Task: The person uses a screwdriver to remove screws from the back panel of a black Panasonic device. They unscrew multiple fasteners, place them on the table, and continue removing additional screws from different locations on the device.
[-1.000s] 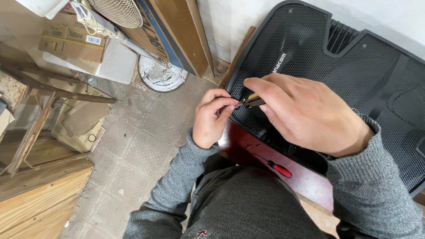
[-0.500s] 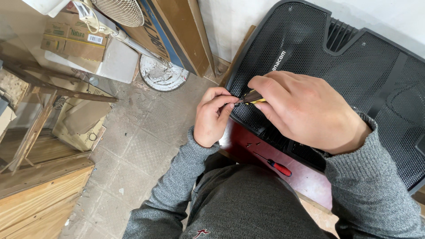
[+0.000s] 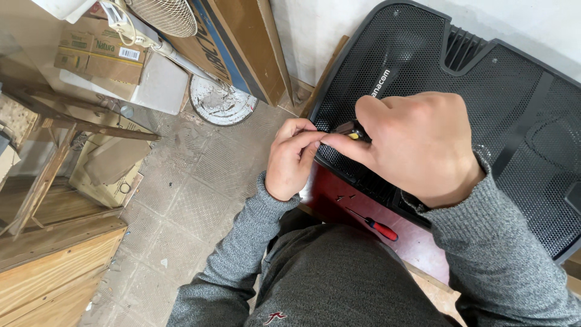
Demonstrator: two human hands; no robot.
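Risk of a slip first: right hand (image 3: 417,145) clamped around a small tool (image 3: 353,131) with a yellow-and-black handle, only the handle end peeking out past the thumb, tip hidden. Easy to skid off whatever lies under the tip and scratch the black mesh panel (image 3: 460,79), or jab the left hand (image 3: 290,158), which sits touching the tool at 9 o'clock from the right hand. Left fingers (image 3: 302,130) pinched together right at the tool's end; what they pinch too small to tell, perhaps nothing more than the tool itself. Anything tiny held there likely to drop and roll away over the tiled floor (image 3: 200,181) at 7 o'clock.

Also a chance of knocking the red-handled screwdriver (image 3: 374,224) off the dark red board (image 3: 339,200); lying loose at 6 o'clock from the hands, near the lap, with a few small dark bits just beside it at 10 o'clock from its handle.

As for looks: panel large, black, rounded at the corners, covered in fine mesh, with a slatted vent near 12 o'clock. Leaning against the pale wall, filling the frame from 12 to 4 o'clock, lower edge resting on the red board.
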